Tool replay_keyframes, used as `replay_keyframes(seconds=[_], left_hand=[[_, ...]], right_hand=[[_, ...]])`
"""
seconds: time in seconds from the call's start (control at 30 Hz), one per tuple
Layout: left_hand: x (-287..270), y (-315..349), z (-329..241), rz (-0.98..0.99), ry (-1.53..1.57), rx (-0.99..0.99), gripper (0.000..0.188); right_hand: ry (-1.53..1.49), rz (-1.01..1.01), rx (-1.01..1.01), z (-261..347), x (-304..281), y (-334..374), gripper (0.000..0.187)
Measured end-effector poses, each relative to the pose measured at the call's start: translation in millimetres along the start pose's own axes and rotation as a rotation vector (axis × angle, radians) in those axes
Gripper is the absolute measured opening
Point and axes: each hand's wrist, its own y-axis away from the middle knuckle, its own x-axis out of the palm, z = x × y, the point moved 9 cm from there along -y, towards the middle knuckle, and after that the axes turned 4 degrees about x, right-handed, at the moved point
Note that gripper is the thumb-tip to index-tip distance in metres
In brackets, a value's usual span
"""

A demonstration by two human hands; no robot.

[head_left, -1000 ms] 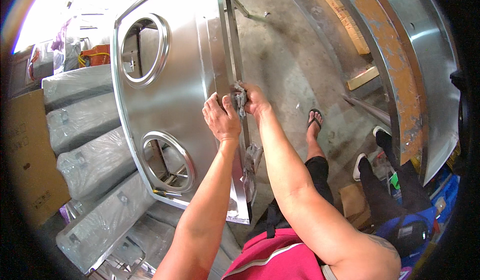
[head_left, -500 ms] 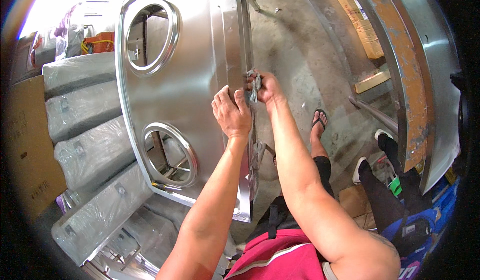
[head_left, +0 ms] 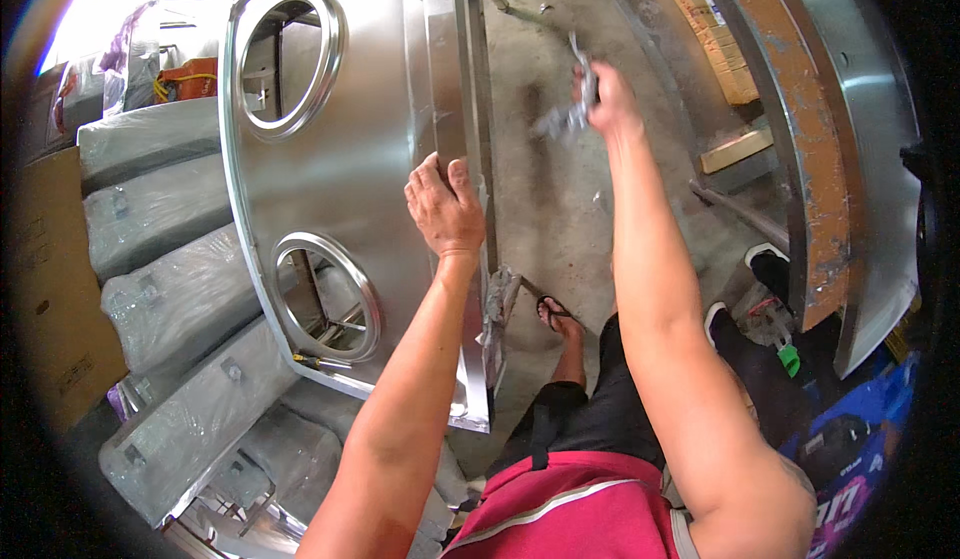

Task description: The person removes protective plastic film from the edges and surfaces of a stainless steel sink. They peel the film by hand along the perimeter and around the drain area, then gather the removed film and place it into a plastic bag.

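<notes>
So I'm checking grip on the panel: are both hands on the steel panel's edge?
No, only the left hand rests on the steel panel; the right hand is raised clear of it.

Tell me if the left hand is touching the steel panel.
Touching. The head view shows the left hand pressed flat on the steel panel, fingers at its folded right edge.

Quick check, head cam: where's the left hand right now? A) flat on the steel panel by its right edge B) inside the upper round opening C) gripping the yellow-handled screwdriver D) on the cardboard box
A: the left hand rests on the steel panel near its right edge, between the two round openings.
</notes>
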Motion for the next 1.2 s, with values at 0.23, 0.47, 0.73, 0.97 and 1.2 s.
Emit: replay_keyframes(seconds=[0.23,0.47,0.73,0.97,1.2], left_hand=[[-1.9,0.4,-4.1,-0.027,-0.015,0.03,0.049],[-1.2,0.2,-0.8,-0.035,-0.029,0.032,0.047],[-0.7,0.5,-1.7,-0.019,-0.014,0.02,0.048],[-1.2,0.5,-3.7,-0.006,-0.005,0.017,0.05],[-0.2,0.1,-2.1,-0.02,-0.003,0.026,0.051]], right_hand=[[0.313,-0.024,0.281,-110.9,-18.8,145.5,0.059],[0.345,-0.049,-0.08,-164.2,67.6,171.7,0.027],[0.171,-0.239,0.145,-191.6,39.9,163.0,0.028],[0.094,-0.08,0.129,-193.8,62.7,167.1,0.023],[-0.101,-0.08,0.227,-211.8,57.0,162.9,0.018]])
